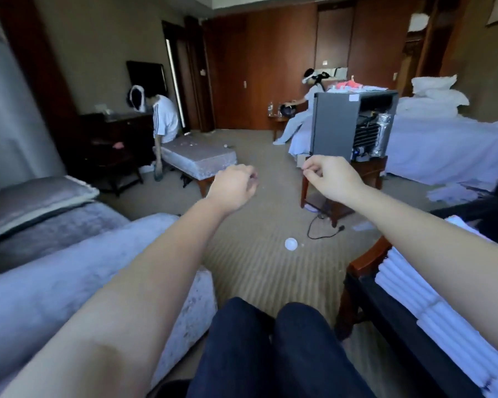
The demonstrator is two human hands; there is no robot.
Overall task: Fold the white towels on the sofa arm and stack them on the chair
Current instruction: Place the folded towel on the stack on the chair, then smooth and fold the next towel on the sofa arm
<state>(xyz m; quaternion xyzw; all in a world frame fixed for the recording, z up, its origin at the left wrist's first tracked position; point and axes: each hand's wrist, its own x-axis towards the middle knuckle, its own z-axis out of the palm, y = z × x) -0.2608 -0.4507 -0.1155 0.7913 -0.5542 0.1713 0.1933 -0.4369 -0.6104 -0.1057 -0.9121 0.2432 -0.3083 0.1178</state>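
The chair (367,261) at the near right is cut off by the frame edge, so only its wooden corner, dark seat edge and part of its load show. The near-left sofa arm (55,285) is blurred: a pale, plush surface covers its top, and it is not clear whether that is a towel or the upholstery. The left hand's fingertips are turned away behind its knuckles.

Both bare arms reach straight forward over the carpet (256,268), with the hands apart at the same height. The left hand (233,185) is clenched into a loose fist, back upward, with nothing showing in it. The right hand (329,176) has its fingers curled and thumb and forefinger tips pressed together. Nothing can be seen between them. Neither hand touches any cloth.

The towels (431,300) lie on the chair, well right of and nearer than the hands. They are white, folded into long flat bands and piled in neat layers, folded edges facing left. The pile runs off the right and bottom edges under the right forearm.

Dark-trousered knees (270,354) sit at the near centre, between sofa arm and chair.
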